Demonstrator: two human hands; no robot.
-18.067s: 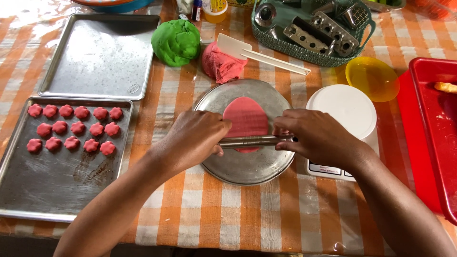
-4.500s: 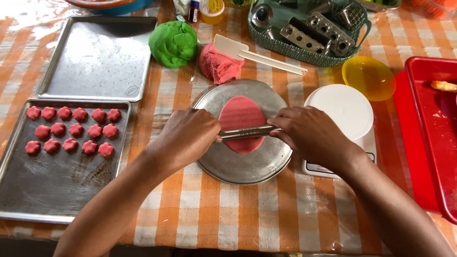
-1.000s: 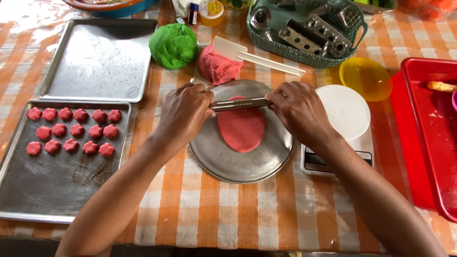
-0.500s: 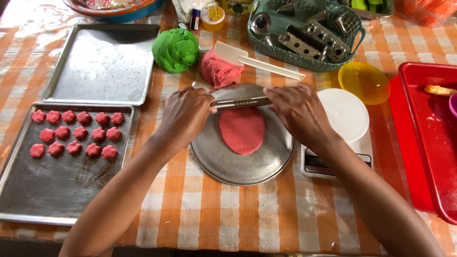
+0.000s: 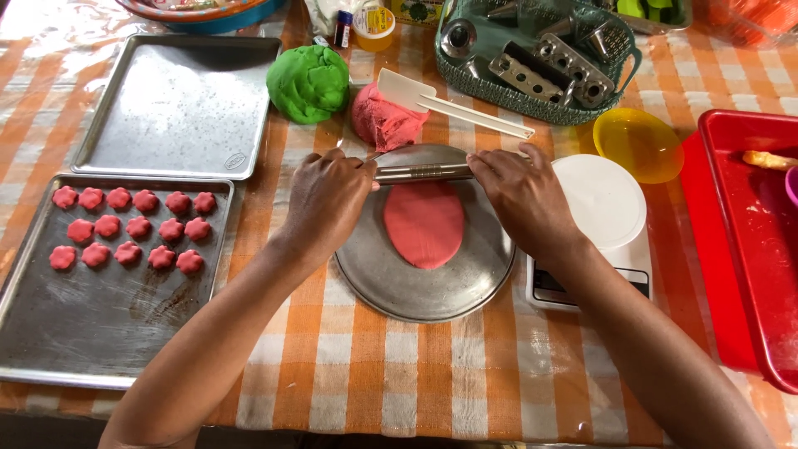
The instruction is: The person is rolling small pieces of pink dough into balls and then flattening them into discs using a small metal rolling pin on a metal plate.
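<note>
A flat oval of pink dough [image 5: 424, 223] lies on a round metal plate [image 5: 432, 287]. Across the plate's far rim rests a thin metal rolling pin [image 5: 420, 173]. My left hand [image 5: 326, 199] grips its left end and my right hand [image 5: 522, 198] covers its right end. The pin sits just beyond the dough's far edge. A lump of pink dough [image 5: 381, 120] and a ball of green dough [image 5: 308, 82] lie further back, with a white spatula [image 5: 440, 101] resting on the pink lump.
A baking tray [image 5: 100, 333] at left holds several pink flower-shaped pieces [image 5: 127, 233]; an empty tray [image 5: 179, 104] lies behind it. A white kitchen scale [image 5: 600, 218], yellow bowl [image 5: 637, 144], red tray [image 5: 752, 241] and green basket of metal parts [image 5: 540, 62] stand to the right.
Both hands have rolled the pin away from me, from the middle of the dough to the plate's far rim. The dough looks longer and flatter than before.
</note>
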